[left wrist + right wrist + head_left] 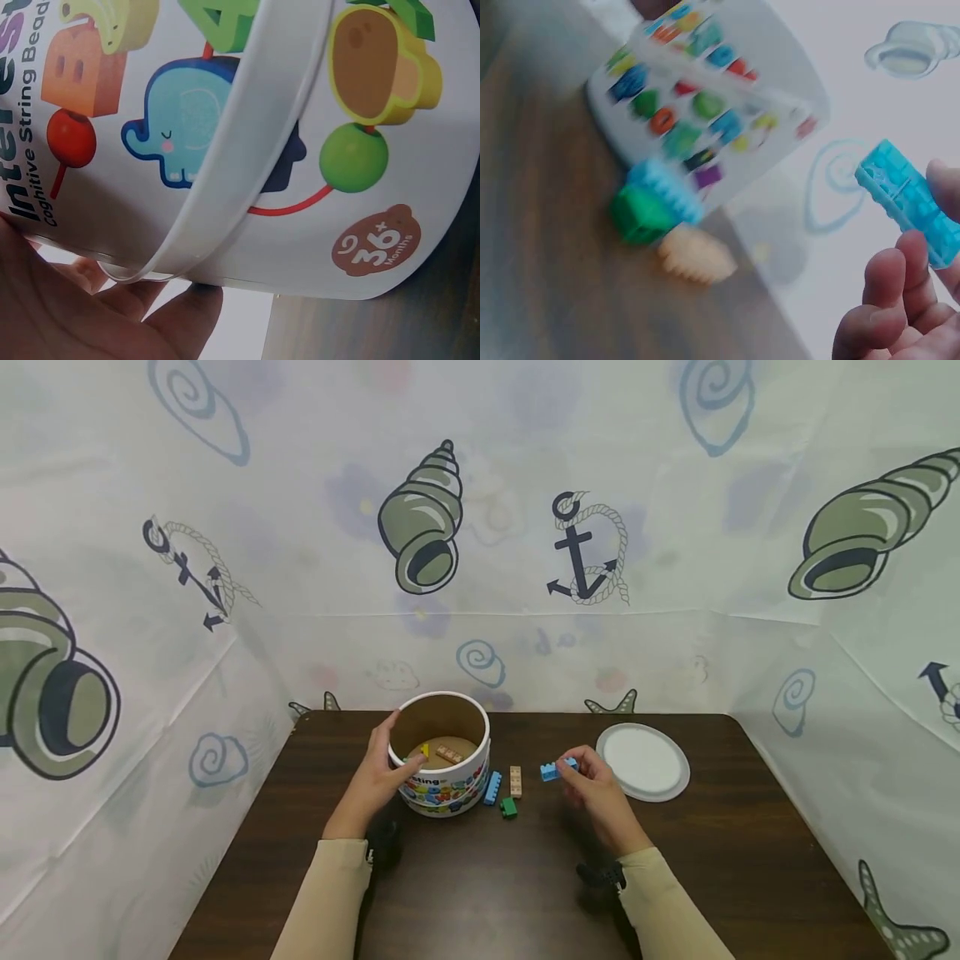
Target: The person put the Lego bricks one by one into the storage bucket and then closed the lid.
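My left hand (372, 781) grips the rim of a round white bucket (453, 795) printed with colourful beads, its thumb over the near edge. In the left wrist view, the bucket's white handle (244, 120) crosses its printed side. Right of the bucket, my right hand (597, 793) pinches a light blue building brick (904, 195) between thumb and fingers, raised above the table. Between bucket and right hand lie another blue brick (492, 787), a tan brick (515, 782) and a green brick (509, 808). Inside the bucket are a tan brick (449, 754) and a small yellow piece (425, 750).
A round white lid (643, 762) lies flat on the dark wooden table (720, 860), just beyond my right hand. White cloth (510, 568) printed with shells and anchors hangs behind the table and along both sides.
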The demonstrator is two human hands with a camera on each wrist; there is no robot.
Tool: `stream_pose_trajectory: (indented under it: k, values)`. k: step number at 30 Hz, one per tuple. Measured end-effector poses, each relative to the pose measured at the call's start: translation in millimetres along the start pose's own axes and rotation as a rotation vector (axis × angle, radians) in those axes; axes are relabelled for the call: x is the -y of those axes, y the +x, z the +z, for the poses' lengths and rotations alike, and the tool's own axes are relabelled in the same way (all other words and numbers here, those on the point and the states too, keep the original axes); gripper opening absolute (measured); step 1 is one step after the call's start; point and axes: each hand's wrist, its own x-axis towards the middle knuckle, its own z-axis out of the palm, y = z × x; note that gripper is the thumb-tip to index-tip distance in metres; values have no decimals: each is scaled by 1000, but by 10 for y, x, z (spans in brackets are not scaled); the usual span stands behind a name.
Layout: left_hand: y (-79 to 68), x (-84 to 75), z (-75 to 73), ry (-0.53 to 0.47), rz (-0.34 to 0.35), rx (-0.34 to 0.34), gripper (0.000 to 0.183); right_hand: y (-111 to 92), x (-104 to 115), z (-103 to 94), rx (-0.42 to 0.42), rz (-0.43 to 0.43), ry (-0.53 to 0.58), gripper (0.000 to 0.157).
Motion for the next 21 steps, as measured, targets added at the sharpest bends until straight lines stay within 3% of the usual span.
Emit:
stream_pose_trajectory:
  k: [7,13,17,21]
  values:
    - [3,-1,-9,0,6,5,103,129,284,261,77,-71,139,41]
    - [24,15,21,1,20,3,104,357,511,619,147,-166,244,50]
    - [29,16,16,-10,16,9,104,538,708,934,191,-217,292,45]
    - [33,19,6,-22,6,10,104,715,852,1295,225,-269,299,30]
